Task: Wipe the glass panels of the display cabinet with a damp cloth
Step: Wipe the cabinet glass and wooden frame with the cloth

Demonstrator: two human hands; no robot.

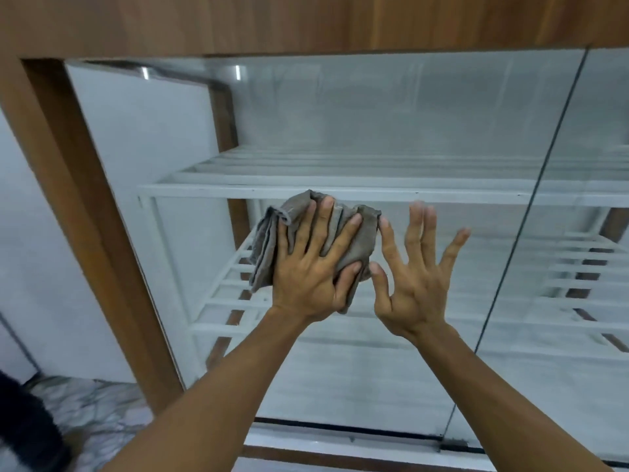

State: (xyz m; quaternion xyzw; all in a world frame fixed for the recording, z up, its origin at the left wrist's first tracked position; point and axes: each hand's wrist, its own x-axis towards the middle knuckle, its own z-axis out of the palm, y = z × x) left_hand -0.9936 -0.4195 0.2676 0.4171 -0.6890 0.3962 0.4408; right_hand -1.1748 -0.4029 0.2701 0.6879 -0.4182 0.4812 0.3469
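A folded grey cloth [360, 243] lies flat against the left glass panel [391, 131] of the wood-framed display cabinet [78, 185]. My left hand [313, 264] presses it to the glass with fingers spread and the thumb tucked round its lower edge. My right hand [415, 277] is just right of the cloth, fingers straight and spread, forefinger and thumb tips touching the cloth's right edge. A dark vertical seam [531, 212] splits this panel from the right glass panel [592, 137].
Behind the glass stand white slatted shelves [340, 192] on two levels. A sliding track [340, 434] runs along the cabinet's bottom. Marble-patterned floor [98, 413] and a dark object [23, 427] lie at the lower left; a white wall [27, 267] is left of the frame.
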